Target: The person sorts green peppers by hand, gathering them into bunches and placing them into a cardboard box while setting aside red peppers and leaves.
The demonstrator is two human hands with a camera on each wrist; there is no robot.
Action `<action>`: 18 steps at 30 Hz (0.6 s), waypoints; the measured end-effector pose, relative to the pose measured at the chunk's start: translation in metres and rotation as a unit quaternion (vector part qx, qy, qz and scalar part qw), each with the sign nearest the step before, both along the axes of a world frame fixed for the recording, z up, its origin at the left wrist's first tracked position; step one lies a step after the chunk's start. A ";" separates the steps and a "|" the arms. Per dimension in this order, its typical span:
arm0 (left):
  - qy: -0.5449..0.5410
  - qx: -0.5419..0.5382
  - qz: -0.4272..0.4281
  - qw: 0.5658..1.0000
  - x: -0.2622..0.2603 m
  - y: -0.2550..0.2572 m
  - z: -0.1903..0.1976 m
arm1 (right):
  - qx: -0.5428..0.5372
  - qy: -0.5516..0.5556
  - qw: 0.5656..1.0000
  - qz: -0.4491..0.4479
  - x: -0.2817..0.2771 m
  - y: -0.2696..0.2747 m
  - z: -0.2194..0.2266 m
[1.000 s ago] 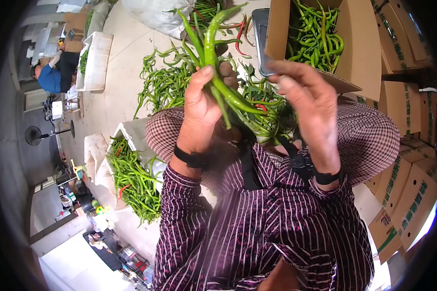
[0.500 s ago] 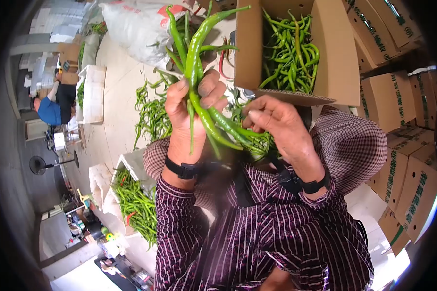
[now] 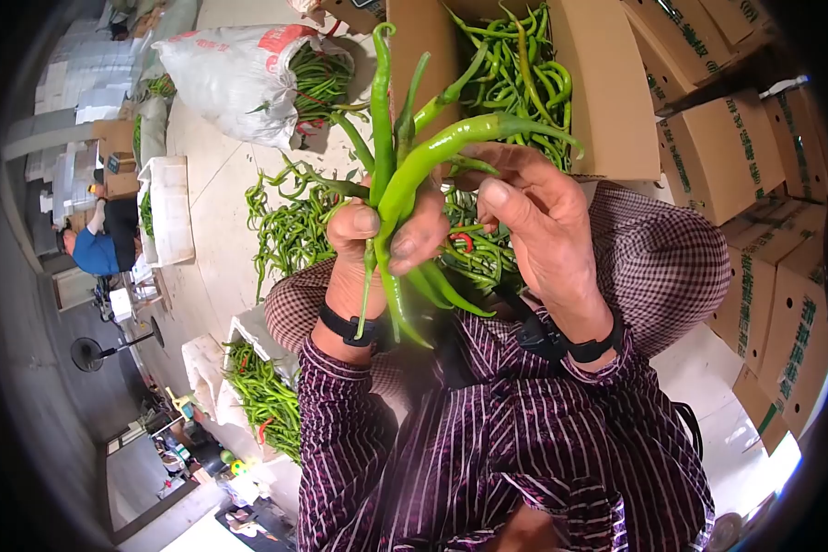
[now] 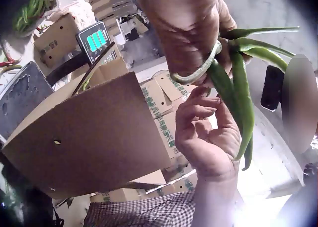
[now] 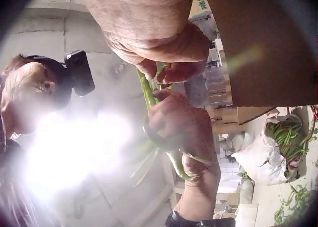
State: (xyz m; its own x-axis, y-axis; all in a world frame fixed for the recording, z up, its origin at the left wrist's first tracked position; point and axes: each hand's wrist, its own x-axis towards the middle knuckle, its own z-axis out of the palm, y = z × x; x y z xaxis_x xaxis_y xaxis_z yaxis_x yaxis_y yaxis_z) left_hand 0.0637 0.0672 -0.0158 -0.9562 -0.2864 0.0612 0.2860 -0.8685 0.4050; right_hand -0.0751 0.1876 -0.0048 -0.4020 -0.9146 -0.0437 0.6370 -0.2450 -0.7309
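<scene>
My left hand [image 3: 386,235] grips a bunch of long green chili peppers [image 3: 451,147] held up in front of my chest. Their tips and stems fan out above and below the fist. Close on its right is my right hand [image 3: 547,235], with thumb and forefinger bent around the end of one pepper [image 3: 474,166] at the bunch's side. In the right wrist view, a bit of green [image 5: 161,72] shows between the right hand's fingertips. The left wrist view has the right hand [image 4: 208,137] just behind the hanging peppers [image 4: 243,97].
An open cardboard box [image 3: 607,101] holding green peppers stands ahead on the right. Loose peppers [image 3: 290,221] lie on the floor ahead, with a white sack [image 3: 230,83] beyond. A white crate of peppers [image 3: 262,396] is at left; stacked cartons [image 3: 745,175] line the right.
My right hand has come in from the right, up against the bunch, its fingers now bent around a pepper end. The left hand keeps its grip. The head view has shifted.
</scene>
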 end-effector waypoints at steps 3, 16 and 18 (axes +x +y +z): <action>-0.043 -0.007 -0.005 0.999 0.000 0.004 0.002 | 0.025 0.013 1.000 -0.002 -0.002 0.002 -0.002; -0.143 -0.036 0.058 0.987 -0.058 -0.015 0.026 | 0.161 0.317 0.906 -0.230 -0.048 -0.049 0.012; -0.155 -0.052 0.067 0.984 -0.078 -0.027 0.029 | 0.164 0.380 0.863 -0.289 -0.064 -0.065 0.006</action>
